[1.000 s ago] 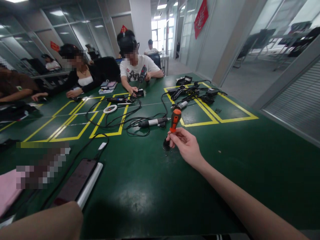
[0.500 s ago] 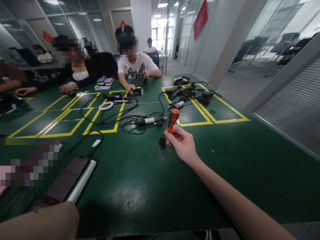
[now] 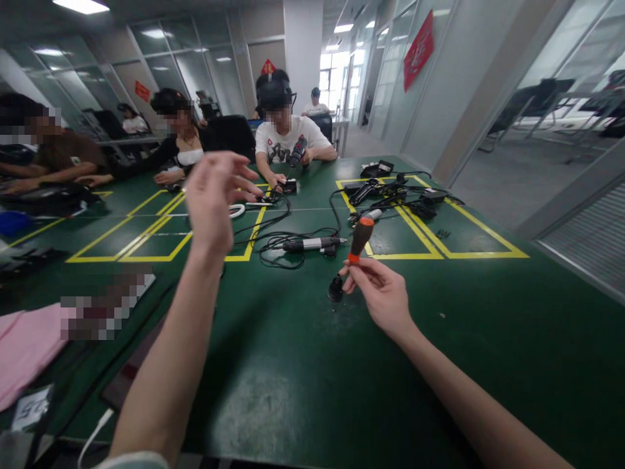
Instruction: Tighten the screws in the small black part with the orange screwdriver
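My right hand [image 3: 383,293] pinches a screwdriver [image 3: 362,240] near the orange collar, its grey-and-orange handle pointing up and leaning slightly right. A small black cone-shaped part [image 3: 335,288] stands on the green table [image 3: 293,352], just left of my fingertips. The screwdriver's shaft is mostly hidden, so whether its tip touches the black part cannot be made out. Raised above the table on the left, my left hand [image 3: 212,202] is somewhat blurred, with fingers loosely bent and apart, holding nothing visible.
A corded electric screwdriver [image 3: 312,244] lies beyond the black part, its black cable coiled beside it. Tools and cables [image 3: 375,192] crowd a yellow-taped area at the back right. A dark phone [image 3: 131,365] and pink cloth [image 3: 29,348] lie left. Across the table, a person [image 3: 293,133] holds a drill.
My left hand has come up from the lower left, over the table. My right hand still grips the screwdriver by the black part. The view has shifted left.
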Available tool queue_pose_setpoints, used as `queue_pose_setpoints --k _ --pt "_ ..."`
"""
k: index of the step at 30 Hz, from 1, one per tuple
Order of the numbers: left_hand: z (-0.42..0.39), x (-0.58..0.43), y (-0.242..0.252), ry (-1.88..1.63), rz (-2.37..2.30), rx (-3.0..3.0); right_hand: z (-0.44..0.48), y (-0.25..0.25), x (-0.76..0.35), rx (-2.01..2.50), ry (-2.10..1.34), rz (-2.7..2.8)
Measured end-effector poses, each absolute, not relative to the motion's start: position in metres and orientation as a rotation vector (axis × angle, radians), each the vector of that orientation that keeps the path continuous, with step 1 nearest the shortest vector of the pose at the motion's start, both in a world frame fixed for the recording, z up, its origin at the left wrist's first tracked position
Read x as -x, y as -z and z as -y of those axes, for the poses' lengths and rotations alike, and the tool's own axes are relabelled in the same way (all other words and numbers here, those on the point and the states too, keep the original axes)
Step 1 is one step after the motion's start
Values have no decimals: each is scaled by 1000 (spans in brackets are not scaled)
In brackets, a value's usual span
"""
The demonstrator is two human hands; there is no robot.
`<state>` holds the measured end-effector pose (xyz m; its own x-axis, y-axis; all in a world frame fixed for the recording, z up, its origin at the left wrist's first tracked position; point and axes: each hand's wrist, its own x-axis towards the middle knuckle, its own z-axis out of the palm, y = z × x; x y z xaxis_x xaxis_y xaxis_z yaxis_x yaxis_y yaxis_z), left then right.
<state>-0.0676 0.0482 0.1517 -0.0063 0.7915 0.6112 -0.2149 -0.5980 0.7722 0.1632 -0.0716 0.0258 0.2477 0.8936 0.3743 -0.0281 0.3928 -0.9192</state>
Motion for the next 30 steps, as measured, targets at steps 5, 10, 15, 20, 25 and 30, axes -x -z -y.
queue_pose_setpoints --k 5,10,15,20,25,30 --pt "-57 20 -60 -1022 -782 -1675 72 -26 -163 998 -787 1109" --pt "-46 -10 -10 -714 -701 -1565 74 -29 -163 994 -766 1195" --pt "-32 -18 -11 -570 -623 -1534 75 -31 -163 956 -778 1256" --pt "-27 -16 -11 -460 -579 -1490 72 -26 -162 987 -796 1166" --pt "-28 -12 -13 -410 -531 -1509 70 -27 -165 976 -781 1192" --pt "-29 -11 -14 -398 -526 -1529 69 -25 -165 963 -811 1188"
